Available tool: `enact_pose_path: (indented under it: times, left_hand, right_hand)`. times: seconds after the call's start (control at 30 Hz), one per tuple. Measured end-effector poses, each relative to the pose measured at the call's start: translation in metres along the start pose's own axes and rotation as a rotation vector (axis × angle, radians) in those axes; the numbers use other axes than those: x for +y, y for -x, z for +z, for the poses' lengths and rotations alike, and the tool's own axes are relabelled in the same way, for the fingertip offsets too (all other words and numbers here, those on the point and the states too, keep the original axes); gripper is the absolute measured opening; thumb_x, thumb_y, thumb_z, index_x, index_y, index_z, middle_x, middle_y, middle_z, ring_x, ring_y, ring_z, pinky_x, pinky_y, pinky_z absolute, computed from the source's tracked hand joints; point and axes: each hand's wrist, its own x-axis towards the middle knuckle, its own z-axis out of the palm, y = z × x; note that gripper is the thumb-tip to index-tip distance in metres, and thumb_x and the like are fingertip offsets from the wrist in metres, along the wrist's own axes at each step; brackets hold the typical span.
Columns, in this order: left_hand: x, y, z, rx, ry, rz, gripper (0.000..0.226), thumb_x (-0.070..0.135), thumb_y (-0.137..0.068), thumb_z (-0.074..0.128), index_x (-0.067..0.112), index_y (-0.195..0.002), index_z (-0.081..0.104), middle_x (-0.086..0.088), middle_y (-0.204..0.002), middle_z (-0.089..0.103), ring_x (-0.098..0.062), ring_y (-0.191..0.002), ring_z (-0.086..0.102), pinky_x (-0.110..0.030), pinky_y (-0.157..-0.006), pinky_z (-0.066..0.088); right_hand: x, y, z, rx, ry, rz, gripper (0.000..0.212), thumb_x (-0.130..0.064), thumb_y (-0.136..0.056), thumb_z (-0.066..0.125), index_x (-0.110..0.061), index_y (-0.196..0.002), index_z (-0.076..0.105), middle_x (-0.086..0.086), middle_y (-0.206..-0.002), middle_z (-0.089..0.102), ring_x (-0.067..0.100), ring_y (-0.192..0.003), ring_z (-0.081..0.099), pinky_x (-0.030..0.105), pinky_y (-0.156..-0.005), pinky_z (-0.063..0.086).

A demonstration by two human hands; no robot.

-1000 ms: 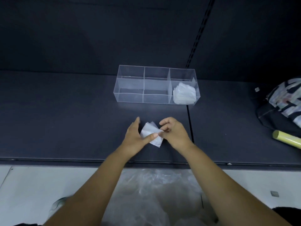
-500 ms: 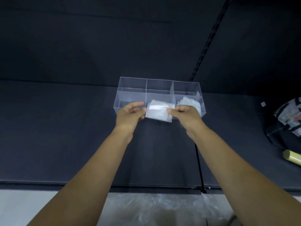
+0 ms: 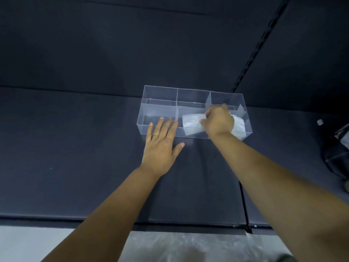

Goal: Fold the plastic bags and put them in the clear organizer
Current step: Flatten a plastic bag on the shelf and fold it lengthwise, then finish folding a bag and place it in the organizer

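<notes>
Dark shelf (image 3: 75, 148): wide bare room across left half of frame, front lip running along lower frame. Clear organizer (image 3: 160, 95) at centre, near back panel. Right hand (image 3: 219, 121) reaches over organizer's front wall, grip pinching folded plastic bag (image 3: 190, 125) in middle section, near side. Left hand (image 3: 160, 144) flat on shelf, grip spread, fingertips at front wall of left section. Stack of folded bags (image 3: 238, 127) in right section, partly hidden by right hand. Dark bag (image 3: 336, 157) at right edge, well apart. Loose clear plastic (image 3: 170, 246) along bottom of frame.
</notes>
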Motion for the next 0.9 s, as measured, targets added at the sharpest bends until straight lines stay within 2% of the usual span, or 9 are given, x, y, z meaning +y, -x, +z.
enact_pose_path:
  times: [0.07, 0.13, 0.23, 0.4, 0.53, 0.63, 0.73, 0.83, 0.9]
  left_hand:
    - [0.002, 0.007, -0.002, 0.002, 0.005, -0.007, 0.065, 0.046, -0.099, 0.032, 0.019, -0.153, 0.009, 0.001, -0.161, 0.006, -0.017, -0.148, -0.009, -0.031, -0.114, -0.022]
    - [0.006, 0.022, -0.004, 0.02, 0.004, -0.035, 0.063, 0.044, -0.1, 0.033, 0.017, -0.153, 0.012, -0.001, -0.161, 0.004, -0.017, -0.147, -0.01, -0.032, -0.116, -0.018]
    - [0.013, 0.057, 0.0, -0.001, 0.026, -0.109, 0.063, 0.047, -0.1, 0.03, 0.017, -0.153, 0.013, -0.001, -0.161, 0.002, -0.016, -0.146, -0.013, -0.033, -0.116, -0.018]
    - [0.012, 0.11, 0.017, -0.169, -0.077, -0.323, 0.072, 0.06, -0.095, 0.013, 0.019, -0.153, -0.002, -0.001, -0.161, -0.009, -0.02, -0.147, -0.015, -0.041, -0.116, -0.016]
    - [0.007, 0.132, 0.022, -0.199, -0.178, -0.321, 0.074, 0.063, -0.093, 0.012, 0.022, -0.152, -0.006, 0.0, -0.161, -0.008, -0.022, -0.148, -0.011, -0.046, -0.116, -0.011]
    - [0.004, 0.144, 0.019, -0.191, -0.167, -0.292, 0.073, 0.062, -0.094, 0.021, 0.022, -0.153, 0.005, -0.001, -0.161, 0.002, -0.023, -0.148, -0.002, -0.048, -0.116, -0.007]
    - [0.0, 0.156, 0.019, -0.237, -0.184, -0.278, 0.073, 0.063, -0.092, 0.013, 0.024, -0.153, -0.001, 0.001, -0.162, -0.004, -0.021, -0.148, -0.007, -0.049, -0.116, -0.009]
    - [-0.003, 0.168, 0.015, -0.3, -0.175, -0.283, 0.074, 0.064, -0.089, 0.004, 0.025, -0.152, -0.009, 0.002, -0.161, -0.012, -0.021, -0.147, -0.014, -0.049, -0.116, -0.011]
    - [-0.002, 0.175, 0.014, -0.323, -0.147, -0.298, 0.076, 0.065, -0.087, -0.001, 0.025, -0.151, -0.013, 0.002, -0.16, -0.017, -0.021, -0.146, -0.019, -0.048, -0.115, -0.015]
  right_hand:
    - [0.001, 0.002, -0.002, 0.048, -0.03, -0.05, 0.019, -0.012, -0.079, 0.072, -0.01, -0.095, 0.062, 0.012, -0.116, 0.05, 0.029, -0.082, 0.058, 0.032, -0.067, 0.044]
    - [0.004, 0.004, -0.004, 0.078, -0.059, -0.067, 0.02, -0.01, -0.079, 0.072, -0.01, -0.094, 0.059, 0.012, -0.116, 0.048, 0.029, -0.081, 0.058, 0.032, -0.065, 0.043]
    - [0.01, 0.004, -0.008, 0.027, -0.06, -0.051, 0.005, -0.014, -0.086, 0.064, -0.011, -0.088, 0.067, 0.012, -0.119, 0.045, 0.032, -0.089, 0.059, 0.034, -0.073, 0.049]
    - [0.007, 0.007, -0.019, -0.186, 0.161, -0.077, 0.041, -0.038, -0.1, 0.037, -0.013, -0.104, 0.07, 0.012, -0.128, 0.035, 0.031, -0.109, 0.047, 0.035, -0.085, 0.041]
    - [0.012, 0.029, -0.036, -0.19, 0.048, -0.077, 0.044, -0.043, -0.1, 0.038, -0.014, -0.112, 0.068, 0.013, -0.132, 0.034, 0.032, -0.114, 0.047, 0.038, -0.095, 0.043]
    - [0.017, 0.082, -0.047, -0.014, -0.301, -0.13, 0.032, -0.037, -0.097, 0.051, -0.011, -0.1, 0.069, 0.006, -0.116, 0.041, 0.021, -0.098, 0.053, 0.031, -0.084, 0.046]
    - [0.026, 0.178, -0.039, 0.036, -0.465, -0.276, 0.026, -0.034, -0.095, 0.055, -0.016, -0.077, 0.062, -0.002, -0.086, 0.047, 0.014, -0.069, 0.048, 0.026, -0.066, 0.038]
    - [0.046, 0.285, -0.006, -0.185, -0.391, -0.261, 0.034, -0.042, -0.093, 0.055, -0.021, -0.066, 0.05, -0.007, -0.063, 0.044, 0.014, -0.06, 0.044, 0.026, -0.06, 0.032]
    - [0.062, 0.331, 0.019, -0.45, -0.193, -0.223, 0.037, -0.058, -0.086, 0.055, -0.022, -0.088, 0.062, -0.007, -0.083, 0.055, 0.012, -0.079, 0.052, 0.028, -0.072, 0.038]
